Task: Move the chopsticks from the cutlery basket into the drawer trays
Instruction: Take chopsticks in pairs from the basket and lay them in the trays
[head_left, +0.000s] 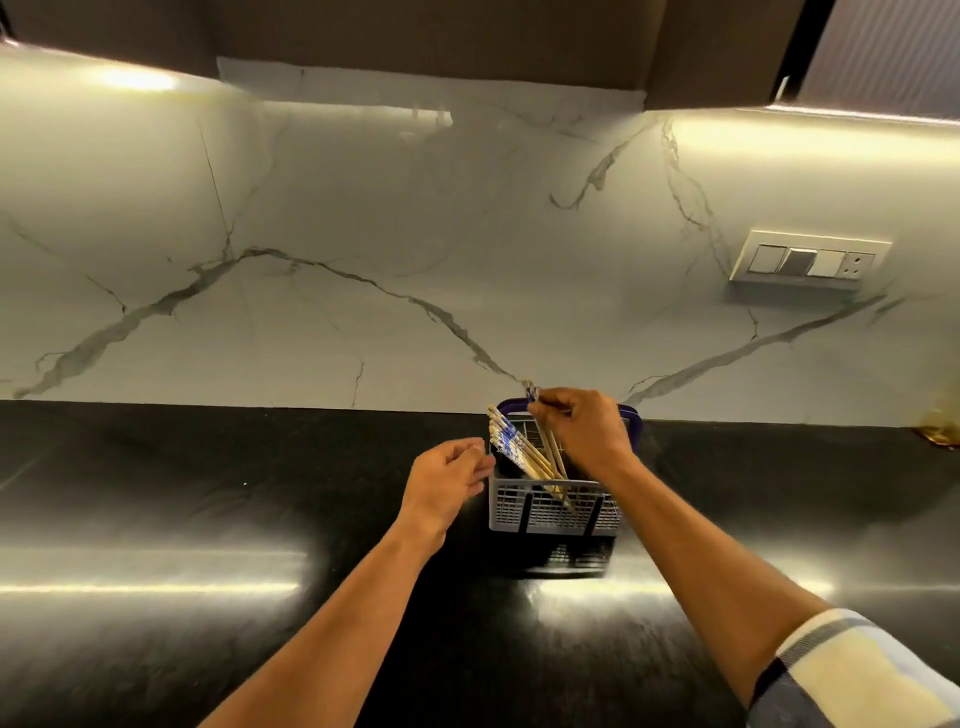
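My right hand (584, 431) pinches chopsticks (545, 447) above the cutlery basket (550, 506); left hand (448, 480) loosely curled beside it, holding nothing

- Grey cutlery basket (553, 506) with a purple rim stands on the glossy black counter (208, 493), near the marble backsplash (363, 234).
- Bundle of chopsticks (511, 447), blue-and-white patterned tops, leans left out of the basket.
- Right hand (584, 428) above the basket, pinching the tops of a few chopsticks.
- Left hand (449, 480) just left of the basket, fingers loosely curled, holding nothing.
- Switch plate (808, 260) on the wall at right.
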